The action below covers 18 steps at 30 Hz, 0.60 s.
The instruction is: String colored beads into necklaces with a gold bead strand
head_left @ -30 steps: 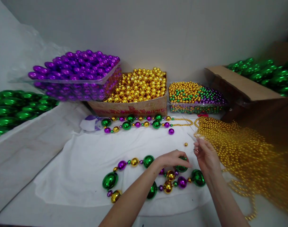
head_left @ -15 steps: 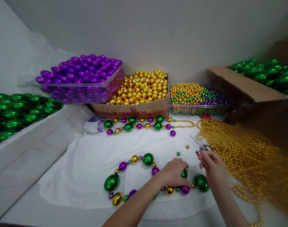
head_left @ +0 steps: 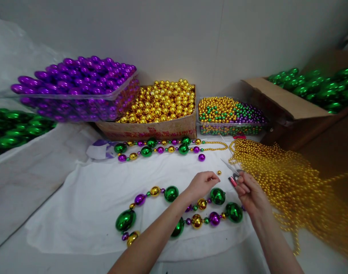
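Observation:
My left hand (head_left: 202, 185) is above the white cloth, fingertips pinched beside a small gold bead (head_left: 219, 172); what they hold, if anything, is hidden. My right hand (head_left: 251, 192) pinches a thin needle (head_left: 225, 144) that points up and away. Scissors (head_left: 229, 166) lie on the cloth just beyond the right fingers, partly covered. Below both hands curves a strand of large green, gold and purple beads (head_left: 196, 221), partly hidden by my left forearm. A loose purple bead (head_left: 201, 157) rests farther back.
A finished-looking bead necklace (head_left: 146, 151) lies behind. Along the wall stand a purple bead tub (head_left: 116, 93), a carton of gold beads (head_left: 151, 131) and a small mixed-bead tub (head_left: 233, 128). Gold bead chains (head_left: 262, 171) spread at right, near a brown carton (head_left: 285, 99); green beads (head_left: 16, 129) fill the left box.
My left hand has left the large strand and moved up to where a small green bead lay, now out of sight. The needle in my right hand points more upward. The view has shifted.

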Available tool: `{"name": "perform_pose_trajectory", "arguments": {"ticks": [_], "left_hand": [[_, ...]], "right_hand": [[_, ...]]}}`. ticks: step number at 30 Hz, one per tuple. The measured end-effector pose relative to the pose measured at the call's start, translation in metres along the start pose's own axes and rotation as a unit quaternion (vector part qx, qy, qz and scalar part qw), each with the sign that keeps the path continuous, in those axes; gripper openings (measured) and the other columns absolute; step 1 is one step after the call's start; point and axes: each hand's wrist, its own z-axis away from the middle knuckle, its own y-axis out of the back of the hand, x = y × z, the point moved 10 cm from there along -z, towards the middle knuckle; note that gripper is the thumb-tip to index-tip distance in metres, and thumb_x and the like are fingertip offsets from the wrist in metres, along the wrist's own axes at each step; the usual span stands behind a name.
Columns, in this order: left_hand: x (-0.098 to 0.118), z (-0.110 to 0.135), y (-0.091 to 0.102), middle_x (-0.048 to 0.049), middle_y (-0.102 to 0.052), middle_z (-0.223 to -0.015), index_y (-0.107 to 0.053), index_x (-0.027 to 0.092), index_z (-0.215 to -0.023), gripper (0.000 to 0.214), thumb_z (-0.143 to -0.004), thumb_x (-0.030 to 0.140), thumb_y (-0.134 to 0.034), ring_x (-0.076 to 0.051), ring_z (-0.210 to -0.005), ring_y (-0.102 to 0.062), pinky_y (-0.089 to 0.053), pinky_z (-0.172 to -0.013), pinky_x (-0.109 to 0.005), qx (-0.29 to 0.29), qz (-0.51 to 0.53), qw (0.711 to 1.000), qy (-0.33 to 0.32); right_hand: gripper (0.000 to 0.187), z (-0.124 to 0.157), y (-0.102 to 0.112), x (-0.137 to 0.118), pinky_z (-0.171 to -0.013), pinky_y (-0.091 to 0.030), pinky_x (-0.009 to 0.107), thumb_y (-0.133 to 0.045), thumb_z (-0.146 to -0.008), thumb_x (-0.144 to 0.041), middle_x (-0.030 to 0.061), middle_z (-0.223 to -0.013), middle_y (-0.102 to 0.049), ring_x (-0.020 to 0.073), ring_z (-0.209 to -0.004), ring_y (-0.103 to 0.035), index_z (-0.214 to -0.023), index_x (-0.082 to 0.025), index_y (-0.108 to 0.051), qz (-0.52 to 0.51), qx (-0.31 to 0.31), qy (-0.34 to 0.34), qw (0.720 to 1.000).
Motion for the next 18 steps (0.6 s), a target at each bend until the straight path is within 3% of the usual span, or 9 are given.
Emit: {"name": "perform_pose_trajectory", "arguments": {"ticks": [3, 10, 14, 18], "left_hand": [[-0.012, 0.000, 0.003, -0.0038, -0.071, -0.082, -0.070, 0.015, -0.084, 0.023, -0.081, 0.030, -0.052, -0.017, -0.077, -0.063, -0.046, -0.071, -0.025, 0.015, 0.000, 1.000, 0.016], [-0.046, -0.011, 0.046, -0.0033, -0.069, -0.079, -0.068, 0.017, -0.078, 0.019, -0.078, 0.022, -0.050, -0.019, -0.080, -0.061, -0.044, -0.073, -0.028, 0.101, -0.038, 0.992, 0.068], [-0.042, -0.008, 0.038, -0.0026, -0.069, -0.078, -0.067, 0.017, -0.077, 0.017, -0.078, 0.023, -0.051, -0.018, -0.079, -0.061, -0.044, -0.071, -0.026, 0.086, -0.028, 0.994, 0.059], [-0.034, 0.003, 0.020, -0.0038, -0.069, -0.081, -0.068, 0.015, -0.085, 0.024, -0.083, 0.031, -0.049, -0.017, -0.077, -0.061, -0.046, -0.070, -0.026, 0.044, -0.006, 0.998, 0.040]], "right_hand": [[0.026, 0.002, 0.001, -0.002, -0.039, -0.034, 0.011, -0.083, -0.062, -0.032, -0.0032, -0.061, -0.059, -0.0006, -0.042, -0.032, -0.075, -0.015, -0.068, 0.007, 0.003, 0.011, 1.000], [0.022, 0.009, 0.013, -0.010, -0.043, -0.043, 0.016, -0.083, -0.062, -0.028, 0.0001, -0.073, -0.066, 0.0026, -0.047, -0.043, -0.074, -0.016, -0.069, 0.029, 0.049, 0.085, 0.995], [0.021, 0.008, 0.011, -0.009, -0.044, -0.046, 0.017, -0.083, -0.062, -0.028, 0.0008, -0.083, -0.067, 0.0033, -0.049, -0.046, -0.071, -0.017, -0.068, 0.015, 0.049, 0.078, 0.996], [0.022, 0.003, 0.000, -0.006, -0.046, -0.046, 0.016, -0.084, -0.062, -0.029, -0.0016, -0.075, -0.064, 0.0026, -0.049, -0.046, -0.071, -0.018, -0.067, -0.021, 0.025, 0.036, 0.999]]}}
